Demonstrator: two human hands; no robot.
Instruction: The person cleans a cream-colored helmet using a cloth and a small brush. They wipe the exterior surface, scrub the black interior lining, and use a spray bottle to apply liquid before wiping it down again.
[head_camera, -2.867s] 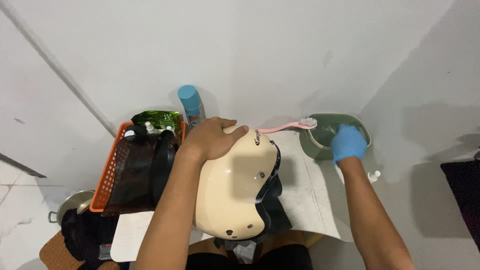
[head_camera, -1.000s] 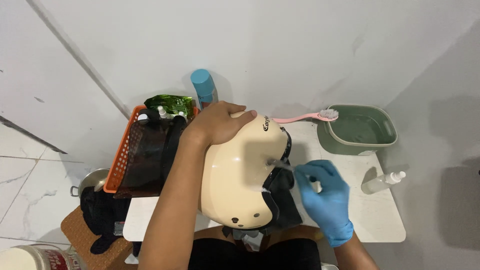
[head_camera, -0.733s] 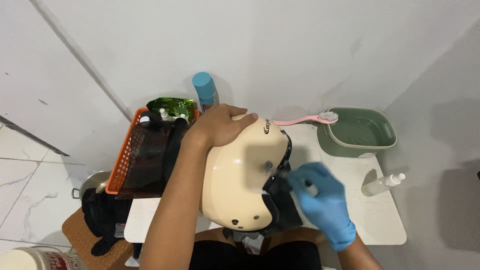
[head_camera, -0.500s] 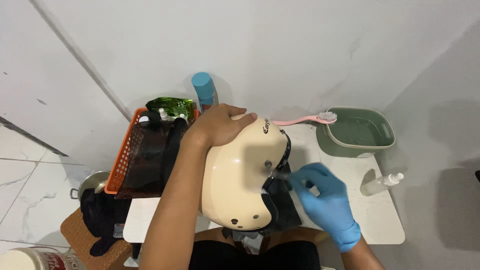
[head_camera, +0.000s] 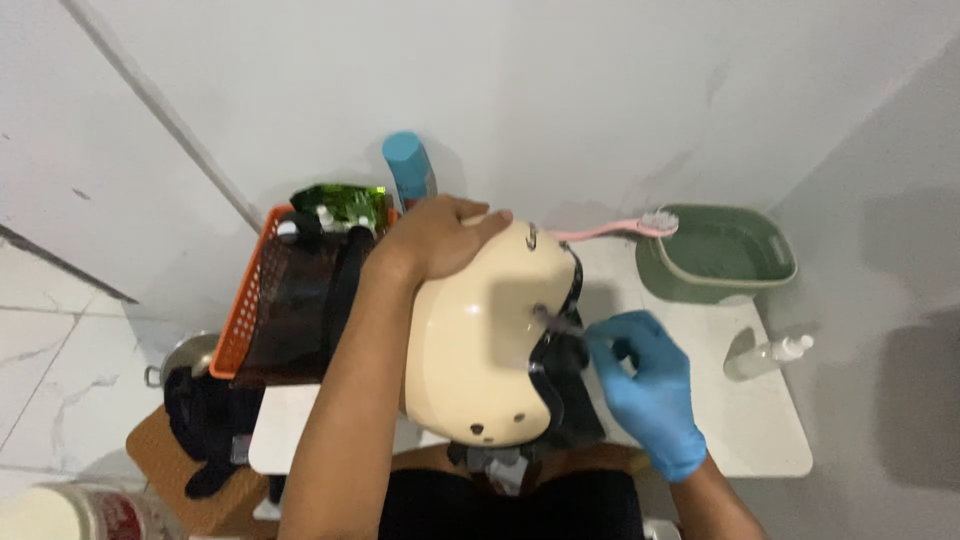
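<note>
**Steadying a cream helmet while a gloved hand works at its edge**

Pressing down on the top of the cream helmet (head_camera: 480, 350), the bare left hand (head_camera: 440, 235) lies with fingers spread and curled over the shell, clamped on it from the far side. The helmet sits on a small white table (head_camera: 770, 440), directly below the camera, with its dark rim and lining turned toward the right. The right hand (head_camera: 645, 385), in a blue glove, is at that rim, just beside the helmet's right edge; its fingertips are pinched together on a small brush-like tool (head_camera: 555, 322) whose tip touches the shell near the dark trim. A pink brush (head_camera: 615, 230) rests behind the helmet, its bristled head reaching over the rim of a green basin (head_camera: 770, 275). A small clear bottle (head_camera: 765, 355) lies on the table right of the gloved hand. An orange basket (head_camera: 250, 310) stands left of the helmet, with a blue-capped can (head_camera: 408, 165) behind it.
</note>
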